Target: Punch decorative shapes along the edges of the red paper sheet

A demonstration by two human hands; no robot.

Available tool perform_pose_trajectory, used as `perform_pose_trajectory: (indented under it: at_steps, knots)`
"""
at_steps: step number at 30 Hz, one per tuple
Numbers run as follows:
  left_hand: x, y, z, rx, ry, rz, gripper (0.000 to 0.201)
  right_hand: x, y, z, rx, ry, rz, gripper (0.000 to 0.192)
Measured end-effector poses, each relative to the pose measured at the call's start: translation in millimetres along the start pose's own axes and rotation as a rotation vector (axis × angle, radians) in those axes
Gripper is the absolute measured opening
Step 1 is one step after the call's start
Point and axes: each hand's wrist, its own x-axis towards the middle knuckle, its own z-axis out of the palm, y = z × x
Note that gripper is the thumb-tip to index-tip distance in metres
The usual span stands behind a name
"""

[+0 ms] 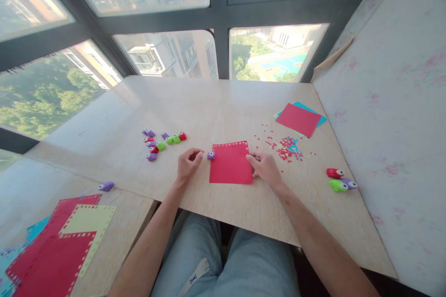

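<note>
Between the two hands, a red sheet [230,169] lies flat on the pale tabletop [223,106], with a purple punch [211,155] sitting at its left edge, close to the far corner. The right hand [265,167] pinches the sheet's right edge, thumb on top. The left hand [189,164] is just beside the punch, its fingers curled and thumb and forefinger brought close together; whether anything is caught between those tips is too small to tell.

The sheet is plain and bright, roughly square, with a row of small light holes along its far edge. The punch is rounded, with a white eye-like spot.

Near the sheet, the table's front edge runs above the jeans [258,260]; on the far side, bare wood stretches back to the window frame [223,53]. Left of the sheet, past a gap, stands a cluster of coloured punches [160,145]. Scattered confetti [290,149] lies just beyond the right hand, with stacked sheets [299,119] behind it. Farther right, three more punches [338,186] sit near the table's right edge, along the patterned wall [393,139].
</note>
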Motion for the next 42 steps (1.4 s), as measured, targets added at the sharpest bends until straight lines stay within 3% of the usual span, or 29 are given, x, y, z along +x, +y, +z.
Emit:
perform_pose_trajectory:
  at_steps: [4, 17, 31, 42]
  knots:
    - [-1.8, 1.3, -0.8, -0.003, 0.072, -0.047, 0.021, -0.9, -1.6, 0.3, -0.002, 0.014, -0.015, 0.032]
    - [-16.3, 8.6, 2.6, 0.065, 0.031, -0.081, 0.021, -2.9, -8.1, 0.7, 0.064, 0.022, 0.045, 0.039]
    - [-10.7, 6.1, -0.5, -0.109, 0.149, -0.266, 0.023, -5.3, -11.6, -2.7, 0.131, -0.059, 0.266, 0.055]
    - [-14.2, 13.1, -1.3, 0.081, 0.018, -0.225, 0.024, -9.2, -7.3, -5.0, 0.126, -0.086, 0.341, 0.055]
